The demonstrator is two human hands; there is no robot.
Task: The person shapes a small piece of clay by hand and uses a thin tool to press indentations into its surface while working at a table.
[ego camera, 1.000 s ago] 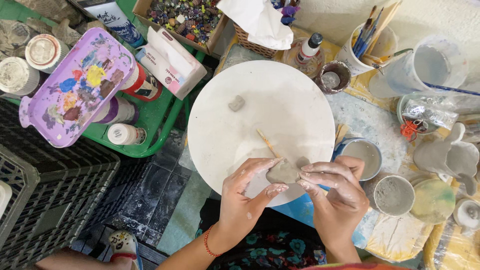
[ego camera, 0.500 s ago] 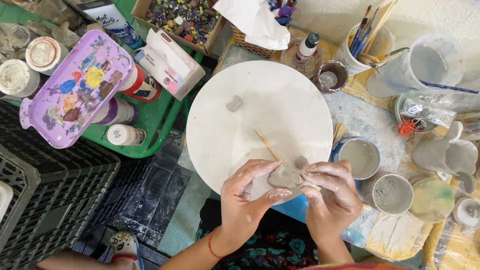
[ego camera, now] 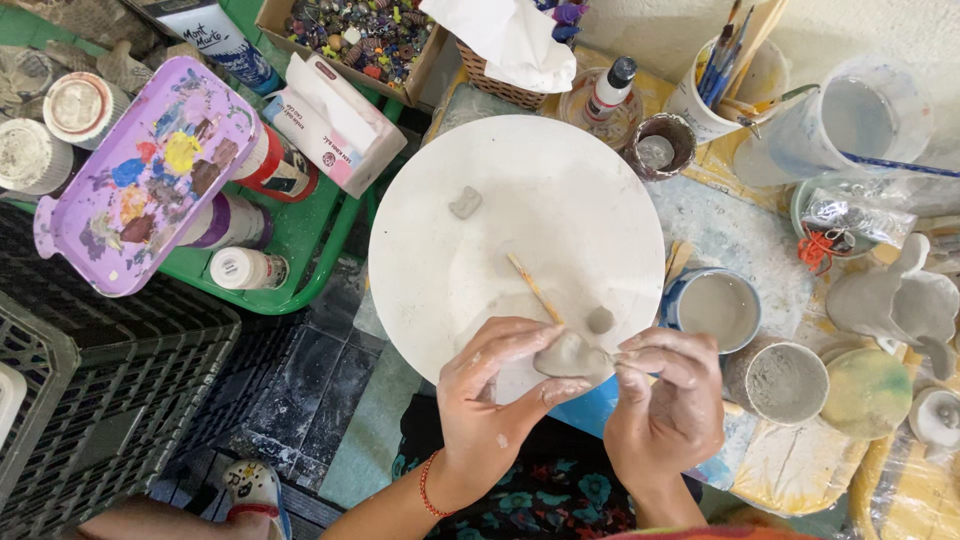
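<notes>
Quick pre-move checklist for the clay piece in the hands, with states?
1. Clay piece held by both hands: ok.
2. Left hand supports it from the side and below: ok.
3. Right hand fingertips pinch its right edge: ok.
4. White round board has bare space beneath: ok.
5. Wooden stick lies on the board, apart from the hands: ok.
6. Clay wetness: cannot tell.

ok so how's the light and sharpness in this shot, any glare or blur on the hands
Head view: soft, even daylight, shadows faint. The white round board is bright, nearly washed out. Left hand, right hand and the grey clay piece look sharp, no motion blur. Edges bend slightly from the wide lens.
</notes>
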